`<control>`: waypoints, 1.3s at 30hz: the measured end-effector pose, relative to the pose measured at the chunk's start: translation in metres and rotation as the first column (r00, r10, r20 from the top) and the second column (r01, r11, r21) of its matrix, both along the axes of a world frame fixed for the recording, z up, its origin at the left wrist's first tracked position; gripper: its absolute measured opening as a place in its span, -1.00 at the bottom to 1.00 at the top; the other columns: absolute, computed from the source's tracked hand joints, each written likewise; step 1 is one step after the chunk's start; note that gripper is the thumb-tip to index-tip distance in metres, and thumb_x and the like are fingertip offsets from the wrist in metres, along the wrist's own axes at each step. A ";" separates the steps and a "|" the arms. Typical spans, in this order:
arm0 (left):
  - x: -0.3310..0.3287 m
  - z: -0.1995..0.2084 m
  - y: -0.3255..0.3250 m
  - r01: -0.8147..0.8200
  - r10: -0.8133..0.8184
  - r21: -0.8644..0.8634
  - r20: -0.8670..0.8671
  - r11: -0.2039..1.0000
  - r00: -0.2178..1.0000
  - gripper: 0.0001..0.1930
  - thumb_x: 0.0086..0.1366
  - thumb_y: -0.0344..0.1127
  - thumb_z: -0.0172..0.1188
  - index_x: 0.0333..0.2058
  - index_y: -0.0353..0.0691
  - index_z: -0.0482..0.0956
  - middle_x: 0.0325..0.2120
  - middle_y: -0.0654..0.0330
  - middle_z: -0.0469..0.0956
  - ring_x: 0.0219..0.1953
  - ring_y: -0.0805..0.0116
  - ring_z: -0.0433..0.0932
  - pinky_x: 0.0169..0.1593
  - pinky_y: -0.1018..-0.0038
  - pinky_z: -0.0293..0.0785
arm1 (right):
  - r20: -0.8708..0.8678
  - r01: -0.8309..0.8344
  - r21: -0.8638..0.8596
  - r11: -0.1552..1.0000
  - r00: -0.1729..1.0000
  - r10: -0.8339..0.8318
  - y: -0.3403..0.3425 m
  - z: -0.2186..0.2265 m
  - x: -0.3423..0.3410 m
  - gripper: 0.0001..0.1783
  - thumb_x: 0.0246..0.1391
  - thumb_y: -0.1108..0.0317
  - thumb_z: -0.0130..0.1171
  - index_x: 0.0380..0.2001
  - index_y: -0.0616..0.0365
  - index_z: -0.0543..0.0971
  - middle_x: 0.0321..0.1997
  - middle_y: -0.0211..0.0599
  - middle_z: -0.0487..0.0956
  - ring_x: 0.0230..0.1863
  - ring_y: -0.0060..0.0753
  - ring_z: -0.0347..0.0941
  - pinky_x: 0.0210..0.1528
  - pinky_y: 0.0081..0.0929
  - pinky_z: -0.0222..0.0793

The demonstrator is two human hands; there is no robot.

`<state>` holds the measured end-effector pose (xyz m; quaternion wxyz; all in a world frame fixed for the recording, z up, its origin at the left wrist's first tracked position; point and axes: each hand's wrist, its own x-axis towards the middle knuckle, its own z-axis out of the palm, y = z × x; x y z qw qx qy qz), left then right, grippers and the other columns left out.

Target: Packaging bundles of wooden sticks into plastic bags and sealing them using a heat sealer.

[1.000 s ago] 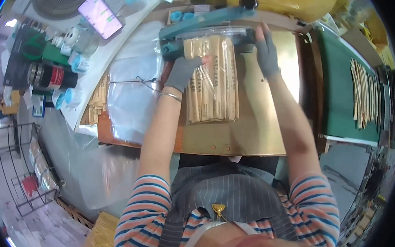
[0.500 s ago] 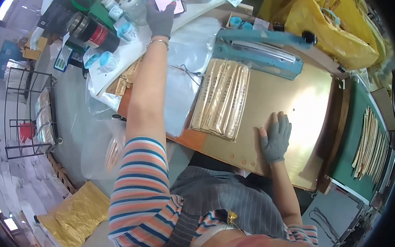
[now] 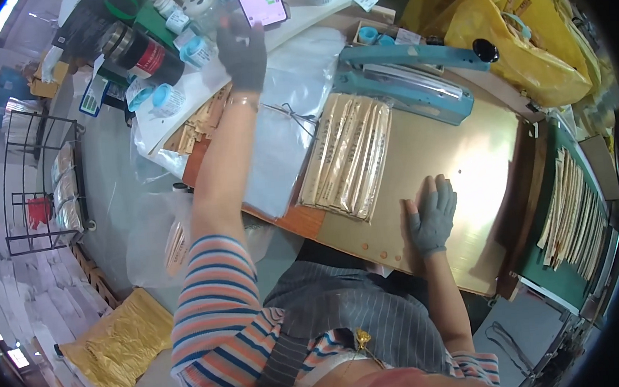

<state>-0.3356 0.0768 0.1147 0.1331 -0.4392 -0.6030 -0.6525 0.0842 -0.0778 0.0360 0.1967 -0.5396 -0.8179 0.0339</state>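
We reach our left hand (image 3: 242,49), fingers spread, to the phone (image 3: 259,1) at eleven o'clock (our right hand (image 3: 432,213) rests flat); next, tapping needs care.

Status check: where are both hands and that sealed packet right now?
Left hand at the phone, holding nothing. Right hand flat on the board. Packet lies between, untouched, below the sealer.

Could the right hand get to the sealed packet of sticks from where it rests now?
Probably yes. The right hand lies flat and empty on the gold board, just right of the sealed packet of sticks, with only bare board between them.
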 end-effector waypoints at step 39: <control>0.193 0.021 -0.276 0.877 -0.638 -0.149 0.632 0.457 0.440 -0.74 0.36 -0.25 0.00 -0.39 -0.32 0.53 -0.51 0.33 0.48 -0.44 0.60 0.39 -0.33 0.61 0.35 | -0.905 -0.584 -0.313 0.749 0.424 -0.048 -0.088 0.086 -0.079 -0.62 0.08 0.16 0.19 -0.17 0.23 0.49 -0.23 -0.40 0.54 -0.20 -0.58 0.42 -0.19 -0.58 0.34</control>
